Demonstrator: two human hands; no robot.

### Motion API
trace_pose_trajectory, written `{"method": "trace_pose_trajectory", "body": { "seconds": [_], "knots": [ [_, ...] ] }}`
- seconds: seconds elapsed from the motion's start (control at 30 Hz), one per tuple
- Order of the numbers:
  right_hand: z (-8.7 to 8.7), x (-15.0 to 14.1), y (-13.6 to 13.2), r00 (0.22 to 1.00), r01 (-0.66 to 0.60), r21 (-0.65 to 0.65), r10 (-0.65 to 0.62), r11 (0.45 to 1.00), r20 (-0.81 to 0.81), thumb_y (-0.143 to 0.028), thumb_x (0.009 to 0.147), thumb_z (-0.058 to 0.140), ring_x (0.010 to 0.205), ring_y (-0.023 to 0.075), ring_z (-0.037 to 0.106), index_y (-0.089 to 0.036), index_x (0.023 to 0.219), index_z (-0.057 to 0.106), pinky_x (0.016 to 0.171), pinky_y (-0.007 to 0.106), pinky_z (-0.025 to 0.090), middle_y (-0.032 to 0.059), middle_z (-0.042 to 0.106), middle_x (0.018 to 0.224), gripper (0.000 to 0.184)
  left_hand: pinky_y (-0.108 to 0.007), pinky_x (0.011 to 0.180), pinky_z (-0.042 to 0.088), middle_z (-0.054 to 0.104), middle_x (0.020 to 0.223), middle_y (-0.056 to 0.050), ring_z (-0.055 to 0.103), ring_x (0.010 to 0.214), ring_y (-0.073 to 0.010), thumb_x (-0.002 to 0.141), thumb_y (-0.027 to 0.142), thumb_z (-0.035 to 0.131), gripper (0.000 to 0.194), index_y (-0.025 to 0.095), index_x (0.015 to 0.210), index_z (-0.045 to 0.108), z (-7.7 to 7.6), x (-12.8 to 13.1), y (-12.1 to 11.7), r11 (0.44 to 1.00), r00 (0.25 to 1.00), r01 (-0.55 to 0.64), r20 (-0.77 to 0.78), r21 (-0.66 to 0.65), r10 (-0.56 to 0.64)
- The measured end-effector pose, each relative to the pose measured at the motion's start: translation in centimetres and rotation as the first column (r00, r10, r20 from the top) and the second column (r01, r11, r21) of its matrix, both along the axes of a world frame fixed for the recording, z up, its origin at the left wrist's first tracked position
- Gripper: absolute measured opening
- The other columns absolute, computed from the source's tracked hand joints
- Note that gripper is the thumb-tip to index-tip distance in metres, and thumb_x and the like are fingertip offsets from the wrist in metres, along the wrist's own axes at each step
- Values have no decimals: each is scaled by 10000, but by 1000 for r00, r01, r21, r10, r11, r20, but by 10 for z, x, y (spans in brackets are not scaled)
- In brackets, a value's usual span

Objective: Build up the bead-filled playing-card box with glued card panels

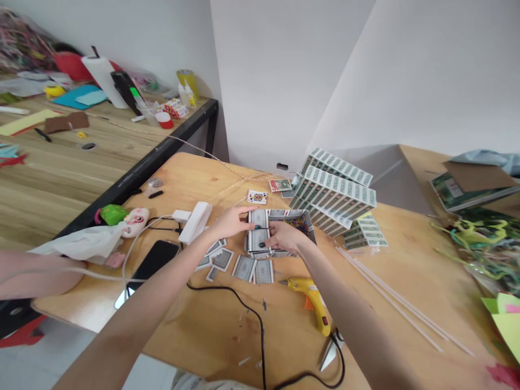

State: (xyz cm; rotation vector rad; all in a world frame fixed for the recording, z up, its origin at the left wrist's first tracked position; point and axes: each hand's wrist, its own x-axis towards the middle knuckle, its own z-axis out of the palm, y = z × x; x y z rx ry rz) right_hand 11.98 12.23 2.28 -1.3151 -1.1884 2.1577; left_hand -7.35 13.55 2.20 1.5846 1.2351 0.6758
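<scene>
2 hands were in, L hand [232, 221] & R hand [285, 237], at 1 open box [312, 232] w/ 2 grey cards [258, 218] atop its L end! Near side showed 1 yellow glue gun [311, 299] & 2 loose cards [244, 268]; the card heap [222, 259] to their L overlapped, no sure ct. R side: 2 pale rods [406, 315]. Far: 1 face-up card [257, 196], 1 red pack [280, 185]. Far L table [122, 146] had 2 white bottles [189, 95].

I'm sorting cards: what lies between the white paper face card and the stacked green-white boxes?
Head view: a red-green rectangular packet and a greyish flat piece.
</scene>
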Motion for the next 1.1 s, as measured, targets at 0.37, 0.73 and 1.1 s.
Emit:
{"method": "trace_pose_trajectory", "body": {
  "seconds": [0.37,0.73,1.1],
  "knots": [
    [-6,1,-1,994,-29,-12,27,1000,-105,-69,451,746,715,189,680,-161,886,634,677,282,526,31,732,820,459,-351,975,445,575,1277,-47,580,1109,-232,690,318,695,557,253,1228,567,-7,-4,0,998,999,21,29,57,-23],
    [-2,2,-3,989,-72,-15,70,997,-132,-121,483,779,826,217,683,-187,976,621,778,341,526,41,724,930,523,-366,973,429,598,1246,-60,581,1100,-225,776,352,603,399,225,1154,621,-17,-4,1,995,994,-57,103,84,49],
    [-2,0,-4,991,-43,53,49,998,-123,-151,467,810,817,196,673,-174,1015,608,769,325,525,50,714,943,584,-338,948,422,674,1113,-57,595,1041,-202,729,354,634,345,188,1028,675,-17,4,-2,979,953,-198,222,-56,206]
  ]
}}
